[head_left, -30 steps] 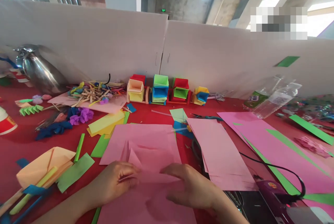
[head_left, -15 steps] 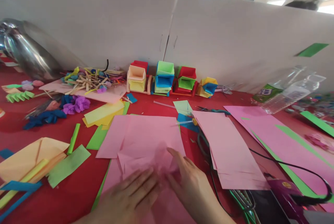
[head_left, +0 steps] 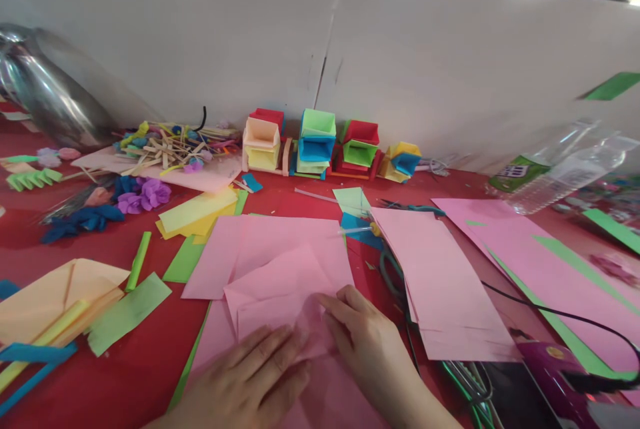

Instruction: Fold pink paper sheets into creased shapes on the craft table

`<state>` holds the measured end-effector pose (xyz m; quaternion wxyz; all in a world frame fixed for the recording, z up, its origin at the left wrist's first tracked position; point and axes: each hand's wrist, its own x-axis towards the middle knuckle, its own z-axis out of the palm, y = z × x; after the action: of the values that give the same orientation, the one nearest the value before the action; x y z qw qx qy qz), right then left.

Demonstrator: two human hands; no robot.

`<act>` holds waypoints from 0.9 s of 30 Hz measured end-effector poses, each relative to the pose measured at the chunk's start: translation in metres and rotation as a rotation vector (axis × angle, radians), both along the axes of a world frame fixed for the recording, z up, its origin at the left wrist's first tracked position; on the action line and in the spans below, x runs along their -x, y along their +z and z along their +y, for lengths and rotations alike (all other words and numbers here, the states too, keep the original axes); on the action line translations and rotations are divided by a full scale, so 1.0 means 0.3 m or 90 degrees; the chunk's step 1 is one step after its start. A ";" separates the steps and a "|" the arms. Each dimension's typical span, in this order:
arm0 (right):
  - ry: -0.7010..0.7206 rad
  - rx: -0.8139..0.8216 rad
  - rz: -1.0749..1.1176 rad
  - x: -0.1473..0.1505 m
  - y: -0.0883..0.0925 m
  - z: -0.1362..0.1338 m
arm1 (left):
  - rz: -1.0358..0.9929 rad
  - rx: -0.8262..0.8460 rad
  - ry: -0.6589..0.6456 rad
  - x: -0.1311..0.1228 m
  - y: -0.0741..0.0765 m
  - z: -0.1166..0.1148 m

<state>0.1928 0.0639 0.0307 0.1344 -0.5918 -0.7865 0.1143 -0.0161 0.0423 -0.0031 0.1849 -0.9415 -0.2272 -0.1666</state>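
Both hands have gone from pinching to pressing: the left hand (head_left: pixel 250 375) and right hand (head_left: pixel 367 342) now lie flat, fingers released, on the folded pink sheet (head_left: pixel 280 279) near the tabletop's (head_left: pixel 125 382) front edge, apparently flattening its crease.

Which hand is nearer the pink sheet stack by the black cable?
Right. The right hand sits just left of the stack; the left hand lies farther left, on the folded pink paper.

The left hand (head_left: pixel 250 375) and right hand (head_left: pixel 367 345) hide the pink paper's (head_left: pixel 287 279) near edge.
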 end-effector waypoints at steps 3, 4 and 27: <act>-0.009 -0.005 -0.020 -0.001 -0.002 0.004 | 0.013 0.004 0.014 0.003 -0.006 0.000; -0.012 -0.005 -0.022 -0.002 -0.003 0.006 | 0.011 0.007 0.021 0.004 -0.013 -0.001; 0.001 -0.035 -0.127 -0.001 -0.006 0.006 | 0.057 0.075 0.050 0.015 -0.033 -0.011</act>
<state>0.1930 0.0658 0.0290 0.0717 -0.5958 -0.7992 0.0333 -0.0205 0.0389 -0.0130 0.1453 -0.9476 -0.2650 -0.1034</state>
